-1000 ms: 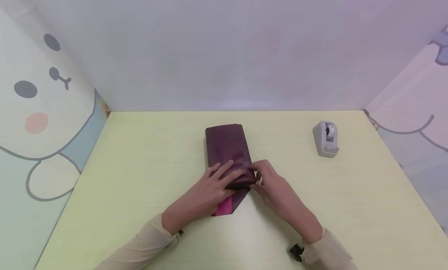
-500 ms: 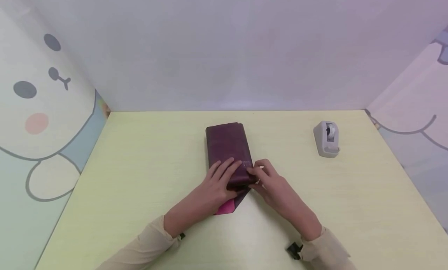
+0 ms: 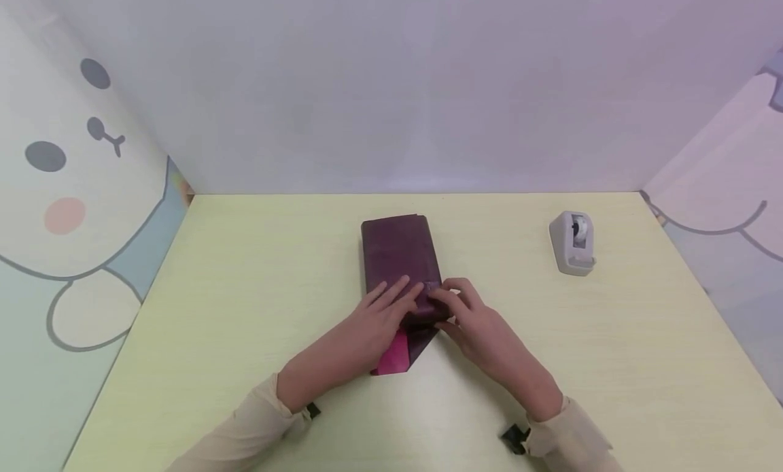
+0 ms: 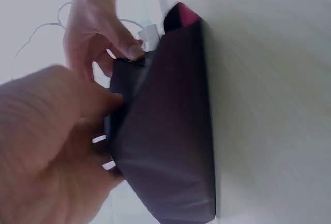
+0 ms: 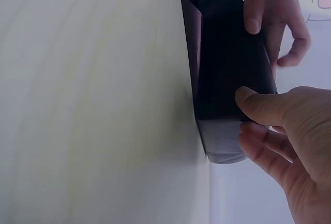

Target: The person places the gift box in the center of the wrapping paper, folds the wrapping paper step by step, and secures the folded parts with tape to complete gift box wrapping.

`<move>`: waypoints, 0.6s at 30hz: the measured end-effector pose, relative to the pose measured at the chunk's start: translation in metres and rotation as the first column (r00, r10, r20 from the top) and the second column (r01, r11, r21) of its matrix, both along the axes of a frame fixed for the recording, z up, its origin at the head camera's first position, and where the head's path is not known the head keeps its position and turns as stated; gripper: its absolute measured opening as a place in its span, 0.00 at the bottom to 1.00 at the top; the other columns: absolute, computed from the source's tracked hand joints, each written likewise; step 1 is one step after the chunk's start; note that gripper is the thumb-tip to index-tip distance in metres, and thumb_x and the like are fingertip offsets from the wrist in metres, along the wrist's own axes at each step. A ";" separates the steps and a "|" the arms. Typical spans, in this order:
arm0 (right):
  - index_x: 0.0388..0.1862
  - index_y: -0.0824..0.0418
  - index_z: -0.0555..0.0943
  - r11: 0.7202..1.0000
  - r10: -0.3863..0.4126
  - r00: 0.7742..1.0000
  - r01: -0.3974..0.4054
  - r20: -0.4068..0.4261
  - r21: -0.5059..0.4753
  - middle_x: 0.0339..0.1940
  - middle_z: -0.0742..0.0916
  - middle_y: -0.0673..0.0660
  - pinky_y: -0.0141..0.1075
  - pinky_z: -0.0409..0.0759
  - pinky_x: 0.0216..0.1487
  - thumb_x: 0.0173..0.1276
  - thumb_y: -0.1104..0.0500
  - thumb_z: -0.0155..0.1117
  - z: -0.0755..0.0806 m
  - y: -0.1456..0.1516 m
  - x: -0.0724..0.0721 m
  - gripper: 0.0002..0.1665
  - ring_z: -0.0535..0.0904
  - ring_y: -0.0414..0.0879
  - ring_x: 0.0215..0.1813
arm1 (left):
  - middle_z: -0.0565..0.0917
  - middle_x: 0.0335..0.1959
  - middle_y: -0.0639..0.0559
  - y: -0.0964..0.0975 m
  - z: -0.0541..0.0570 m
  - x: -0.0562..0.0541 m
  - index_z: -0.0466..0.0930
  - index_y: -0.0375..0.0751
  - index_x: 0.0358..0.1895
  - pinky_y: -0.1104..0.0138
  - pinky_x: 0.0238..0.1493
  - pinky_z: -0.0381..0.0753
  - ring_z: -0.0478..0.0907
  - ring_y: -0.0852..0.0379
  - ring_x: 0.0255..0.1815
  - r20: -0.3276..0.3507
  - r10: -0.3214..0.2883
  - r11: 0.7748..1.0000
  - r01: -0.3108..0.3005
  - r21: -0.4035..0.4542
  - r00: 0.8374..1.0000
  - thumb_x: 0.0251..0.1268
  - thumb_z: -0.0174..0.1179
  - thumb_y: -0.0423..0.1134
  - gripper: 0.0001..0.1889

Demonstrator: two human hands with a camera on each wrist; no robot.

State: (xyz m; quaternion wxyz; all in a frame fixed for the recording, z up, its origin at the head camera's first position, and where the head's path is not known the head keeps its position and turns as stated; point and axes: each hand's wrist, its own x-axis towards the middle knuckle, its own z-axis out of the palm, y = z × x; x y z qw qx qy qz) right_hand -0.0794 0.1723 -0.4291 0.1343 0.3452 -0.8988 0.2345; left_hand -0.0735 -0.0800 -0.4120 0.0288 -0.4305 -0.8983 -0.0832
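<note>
A box-shaped parcel in dark purple wrapping paper lies on the table, and a paper flap with a pink inner side sticks out at its near end. My left hand rests on the parcel's near part, fingers spread over the top; the right wrist view shows its thumb against the end face. At the near right corner my right hand pinches the folded paper, thumb on the end and fingers at the side. A shiny strip, perhaps clear tape, shows on top near the right fingertips.
A grey tape dispenser stands at the back right of the pale yellow table. Pale panels with cartoon figures close in the sides, and a plain white panel stands behind.
My left index finger has drawn back and bent slightly on the parcel's top, and the left thumb has moved out of sight in the head view. The right hand stays at the corner.
</note>
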 end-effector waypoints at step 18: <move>0.51 0.57 0.82 0.998 0.070 0.997 -0.070 -0.039 0.006 0.61 0.81 0.56 0.39 0.87 0.53 0.60 0.70 0.78 -0.001 -0.001 -0.001 0.22 0.79 0.48 0.57 | 0.80 0.67 0.51 -0.023 0.007 -0.013 0.81 0.43 0.55 0.60 0.73 0.76 0.73 0.51 0.72 0.123 0.105 0.879 -0.150 0.452 0.987 0.73 0.60 0.27 0.12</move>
